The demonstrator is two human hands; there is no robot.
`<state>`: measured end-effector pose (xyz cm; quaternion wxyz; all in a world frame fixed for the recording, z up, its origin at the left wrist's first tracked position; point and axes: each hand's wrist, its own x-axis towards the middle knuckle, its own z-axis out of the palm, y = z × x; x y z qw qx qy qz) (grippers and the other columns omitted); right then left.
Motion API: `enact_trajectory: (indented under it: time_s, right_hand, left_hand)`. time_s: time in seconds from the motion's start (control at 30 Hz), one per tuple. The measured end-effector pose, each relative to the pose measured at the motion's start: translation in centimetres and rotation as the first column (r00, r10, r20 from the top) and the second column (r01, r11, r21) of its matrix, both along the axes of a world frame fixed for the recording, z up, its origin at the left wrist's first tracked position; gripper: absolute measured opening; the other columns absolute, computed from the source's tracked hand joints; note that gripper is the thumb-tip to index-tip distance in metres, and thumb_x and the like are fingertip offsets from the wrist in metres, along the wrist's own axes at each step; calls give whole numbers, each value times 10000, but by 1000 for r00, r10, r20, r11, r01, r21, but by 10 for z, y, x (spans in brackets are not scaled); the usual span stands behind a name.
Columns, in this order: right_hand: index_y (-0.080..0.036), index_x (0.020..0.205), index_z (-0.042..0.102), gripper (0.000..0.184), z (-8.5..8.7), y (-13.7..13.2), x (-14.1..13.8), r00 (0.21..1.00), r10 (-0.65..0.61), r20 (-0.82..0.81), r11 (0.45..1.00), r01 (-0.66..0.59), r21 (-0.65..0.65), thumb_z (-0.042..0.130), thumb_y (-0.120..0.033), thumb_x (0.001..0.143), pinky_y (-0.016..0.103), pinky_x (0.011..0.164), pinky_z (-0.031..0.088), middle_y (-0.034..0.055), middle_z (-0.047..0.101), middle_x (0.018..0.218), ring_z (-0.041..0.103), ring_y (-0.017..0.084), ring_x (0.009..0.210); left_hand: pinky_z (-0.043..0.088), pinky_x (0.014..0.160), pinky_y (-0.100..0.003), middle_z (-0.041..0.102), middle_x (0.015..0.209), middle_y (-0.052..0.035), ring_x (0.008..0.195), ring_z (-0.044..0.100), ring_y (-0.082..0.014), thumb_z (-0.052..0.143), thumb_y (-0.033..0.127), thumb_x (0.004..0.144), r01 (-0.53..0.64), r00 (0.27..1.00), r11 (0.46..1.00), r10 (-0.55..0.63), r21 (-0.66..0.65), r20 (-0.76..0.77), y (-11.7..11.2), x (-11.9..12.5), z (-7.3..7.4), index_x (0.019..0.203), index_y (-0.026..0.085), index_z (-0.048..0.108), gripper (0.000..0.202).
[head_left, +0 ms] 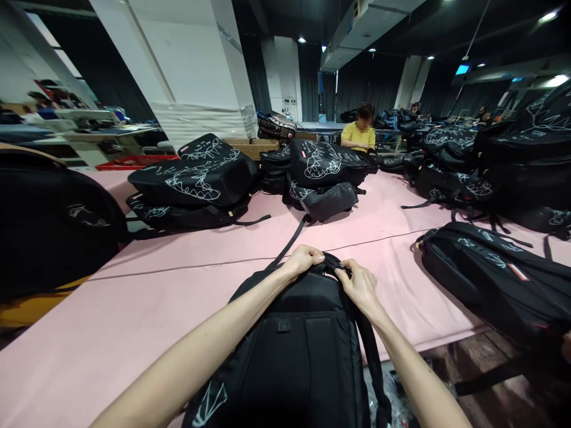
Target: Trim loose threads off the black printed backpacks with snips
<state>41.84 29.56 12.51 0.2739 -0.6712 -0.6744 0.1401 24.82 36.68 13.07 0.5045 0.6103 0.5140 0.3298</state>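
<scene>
A black backpack (294,345) lies in front of me at the near edge of the pink table (147,309), its top pointing away from me. My left hand (303,260) is closed on the backpack's top edge. My right hand (359,285) pinches something small at the top, apparently a zipper pull. A black strap (289,242) runs from the top of the bag away across the table.
Stacks of black backpacks with white line drawings sit at left (196,178), centre (323,172) and right (491,273). A person in a yellow shirt (358,135) sits at the far side. A large dark bag (49,226) stands at my left. Shelves stand far left.
</scene>
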Motion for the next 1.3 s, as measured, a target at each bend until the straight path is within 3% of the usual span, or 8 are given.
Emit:
enact_trajectory:
  time_s: [0.17, 0.6, 0.73, 0.83, 0.93, 1.0, 1.13, 1.3]
  right_hand:
    - [-254, 990, 655, 241, 0, 3, -5, 998, 41, 46, 997, -44, 57, 505, -385, 854, 263, 677, 390, 20, 710, 912, 647, 197, 843]
    - [-264, 933, 683, 199, 4, 2, -9, 995, 88, 51, 989, -94, 112, 526, -345, 840, 263, 676, 402, 16, 714, 902, 651, 198, 829]
    - [-239, 910, 669, 225, -1, 10, 2, 979, 118, -165, 985, -94, 146, 487, -356, 848, 272, 715, 422, 19, 706, 897, 641, 190, 834]
    - [-197, 1020, 625, 370, -11, 21, 22, 934, -2, -358, 992, 46, 114, 553, -466, 777, 292, 712, 443, 37, 690, 897, 635, 207, 825]
    - [-164, 1078, 611, 566, -22, 23, 35, 943, -111, -315, 992, 125, 27, 700, -484, 619, 345, 783, 436, 68, 678, 942, 615, 262, 908]
    - [-154, 981, 650, 471, -26, 16, 40, 935, -28, -353, 998, 8, -57, 709, -439, 611, 342, 786, 437, 71, 677, 933, 610, 261, 913]
    - [-118, 809, 655, 311, -21, -9, 52, 698, 85, -711, 898, -362, -249, 685, -376, 637, 263, 588, 447, 25, 652, 701, 599, 167, 636]
    - [-140, 777, 653, 407, -12, -32, 69, 308, -68, -949, 843, -492, -220, 793, -421, 518, 203, 534, 456, 17, 652, 677, 588, 115, 571]
  left_hand:
    - [244, 453, -228, 424, 421, 46, 417, 339, -72, 695, 386, 524, 15, 997, 992, -5, -127, 81, -2, -1, 6, 478, 155, 492, 311]
    - [289, 512, -227, 482, 452, 32, 474, 395, -76, 787, 354, 441, -11, 985, 988, 37, -152, 168, -5, -2, 12, 475, 127, 549, 330]
    - [364, 554, -239, 582, 583, -9, 527, 488, -107, 717, 501, 568, -51, 974, 985, 85, -166, 209, -1, -7, 12, 585, 138, 595, 383]
    - [422, 588, -270, 657, 736, -55, 601, 568, -151, 572, 605, 696, -117, 959, 965, 170, -233, 225, 4, -10, 11, 742, 156, 632, 456]
    - [442, 625, -289, 674, 723, -81, 642, 594, -182, 661, 550, 644, -132, 967, 963, 177, -235, 183, 6, -9, 9, 716, 133, 649, 423]
    - [437, 639, -286, 672, 671, -76, 641, 590, -185, 742, 478, 567, -120, 977, 970, 154, -210, 150, 5, -7, 8, 665, 121, 659, 380]
    - [405, 593, -259, 658, 607, -41, 566, 552, -146, 758, 452, 528, -84, 985, 978, 111, -192, 132, -2, -5, 13, 635, 130, 667, 351]
    - [406, 554, -262, 651, 591, -46, 525, 544, -147, 759, 438, 498, 32, 985, 963, 14, -267, 171, -10, -4, 20, 628, 123, 659, 356]
